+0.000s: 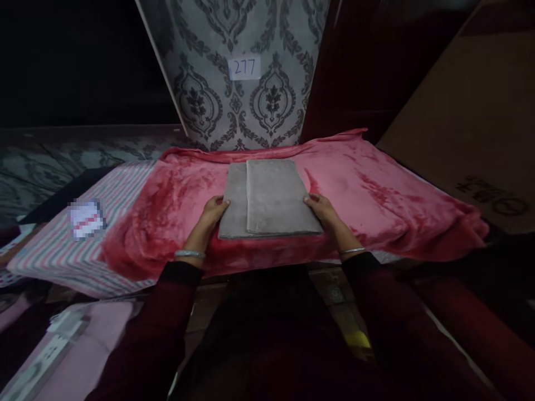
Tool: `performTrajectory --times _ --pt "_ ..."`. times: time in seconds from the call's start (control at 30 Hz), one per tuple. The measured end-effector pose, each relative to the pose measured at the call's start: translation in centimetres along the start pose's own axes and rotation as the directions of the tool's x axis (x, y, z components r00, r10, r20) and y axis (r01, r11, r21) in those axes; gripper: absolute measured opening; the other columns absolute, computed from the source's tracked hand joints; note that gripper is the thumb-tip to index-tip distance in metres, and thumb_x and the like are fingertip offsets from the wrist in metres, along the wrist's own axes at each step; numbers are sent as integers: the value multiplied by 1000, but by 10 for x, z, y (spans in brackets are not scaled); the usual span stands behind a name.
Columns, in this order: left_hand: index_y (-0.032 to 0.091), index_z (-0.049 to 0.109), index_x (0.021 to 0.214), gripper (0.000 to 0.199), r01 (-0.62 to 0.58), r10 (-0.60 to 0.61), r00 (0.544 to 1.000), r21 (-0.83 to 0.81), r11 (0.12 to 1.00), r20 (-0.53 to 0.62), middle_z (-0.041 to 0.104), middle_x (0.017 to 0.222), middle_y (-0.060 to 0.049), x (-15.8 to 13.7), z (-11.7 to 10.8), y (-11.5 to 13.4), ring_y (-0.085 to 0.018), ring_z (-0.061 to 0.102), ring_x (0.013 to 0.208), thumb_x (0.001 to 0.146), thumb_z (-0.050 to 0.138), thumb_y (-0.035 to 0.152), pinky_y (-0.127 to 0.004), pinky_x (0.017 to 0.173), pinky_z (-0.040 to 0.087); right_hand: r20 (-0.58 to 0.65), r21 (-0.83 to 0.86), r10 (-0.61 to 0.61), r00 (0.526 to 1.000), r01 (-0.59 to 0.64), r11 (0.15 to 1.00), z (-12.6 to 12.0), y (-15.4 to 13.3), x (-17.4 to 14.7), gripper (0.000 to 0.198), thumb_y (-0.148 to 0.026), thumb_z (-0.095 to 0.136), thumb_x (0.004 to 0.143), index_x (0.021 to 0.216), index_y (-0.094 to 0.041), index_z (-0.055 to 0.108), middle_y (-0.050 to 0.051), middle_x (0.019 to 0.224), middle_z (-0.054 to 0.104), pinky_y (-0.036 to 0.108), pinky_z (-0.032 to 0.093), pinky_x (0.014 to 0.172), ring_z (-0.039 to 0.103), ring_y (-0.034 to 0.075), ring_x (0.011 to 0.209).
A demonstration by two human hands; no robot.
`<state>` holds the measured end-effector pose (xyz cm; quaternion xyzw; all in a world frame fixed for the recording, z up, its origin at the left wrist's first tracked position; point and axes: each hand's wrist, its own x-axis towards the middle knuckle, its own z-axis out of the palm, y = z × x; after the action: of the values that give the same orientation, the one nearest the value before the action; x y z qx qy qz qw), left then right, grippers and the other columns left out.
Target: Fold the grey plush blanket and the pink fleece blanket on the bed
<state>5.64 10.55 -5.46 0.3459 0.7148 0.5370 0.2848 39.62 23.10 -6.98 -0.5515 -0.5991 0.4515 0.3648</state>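
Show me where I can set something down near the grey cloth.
Pink blanket lies bare between the right hand and the cardboard box, and, more narrowly, between the left hand and the striped cloth. It's crowded at the grey cloth, a hand at either side.

9 o'clock: pixelation blurs a small object [87, 219] | 10 o'clock: a black screen [79, 61] runs out of frame | 3 o'clock: a cropped cardboard box [468, 122] bears illegible print [508, 207] | 8 o'clock: the edge cuts off a power strip [50, 352]
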Motion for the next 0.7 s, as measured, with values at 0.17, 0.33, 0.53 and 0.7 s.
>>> performTrajectory --times 0.17,0.33,0.53,0.7 --pt "16 61 135 56 -83 83 997 -20 996 6 76 108 -8 -34 -6 -12 -24 73 103 80 71 23 -41 97 60 -27 -45 -113 993 112 993 -7 15 -19 61 -40 65 84 138 -11 62 11 105 77 41 57 87 70 24 94" --pt "17 60 138 53 -244 245 968 -25 969 46 70 130 -13 -57 -14 -13 -26 67 121 88 64 33 -42 107 54 9 -39 -240 971 240 970 -12 19 -52 64 -42 55 92 147 -10 56 15 126 73 44 52 102 67 26 116" --pt "22 67 134 53 -508 453 854 219 833 257 46 160 -11 -82 -33 -19 -28 39 152 87 64 47 -47 125 35 180 -204 -375 909 408 890 -26 18 -91 61 -38 60 91 149 -21 59 9 168 37 45 32 123 34 24 154" --pt "22 63 141 59 -584 448 783 258 770 432 45 163 -11 -97 -44 -11 -29 41 151 84 61 35 -47 123 37 266 -307 -382 885 454 837 -30 13 -101 67 -25 58 85 152 -20 56 8 171 30 43 28 125 25 22 158"
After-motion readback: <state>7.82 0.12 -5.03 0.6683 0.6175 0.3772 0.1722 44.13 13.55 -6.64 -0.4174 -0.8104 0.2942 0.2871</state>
